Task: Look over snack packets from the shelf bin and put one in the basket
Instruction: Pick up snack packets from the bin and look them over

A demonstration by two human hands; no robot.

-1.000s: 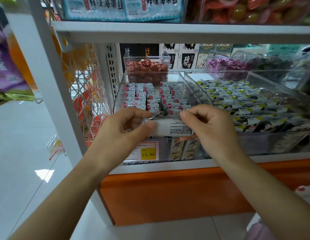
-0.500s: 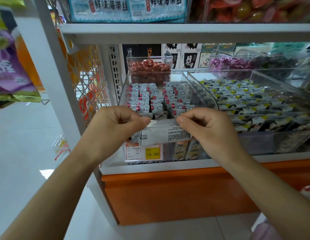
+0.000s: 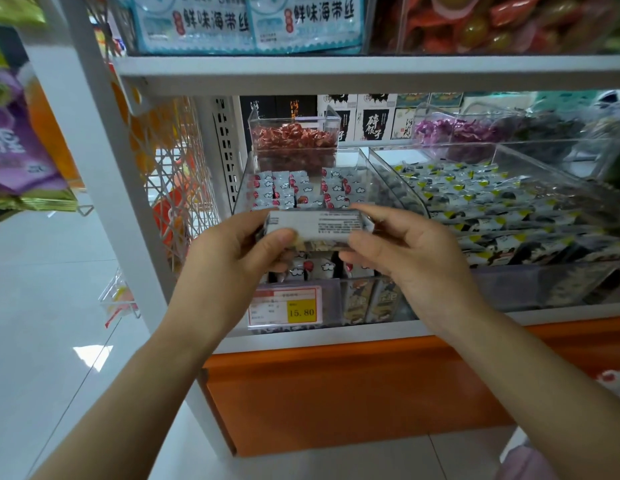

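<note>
A small silver snack packet (image 3: 315, 226) with fine printed text faces me, held level in front of the clear shelf bin (image 3: 367, 168). My left hand (image 3: 232, 258) pinches its left end and my right hand (image 3: 402, 251) pinches its right end. The bin behind holds several matching grey packets with red dots (image 3: 301, 192) in rows. At the bottom right corner only a pink edge (image 3: 523, 462) shows; I cannot tell whether it is the basket.
A yellow price tag reading 15.80 (image 3: 301, 311) sits on the bin front. To the right a wider clear bin (image 3: 509, 202) holds black and yellow packets. A small box of red sweets (image 3: 294, 140) stands behind. The upper shelf (image 3: 336, 71) overhangs; a white upright (image 3: 104, 168) stands left.
Both hands have turned the packet, so its printed back now faces me flatter and a little higher. The grip at both ends stays.
</note>
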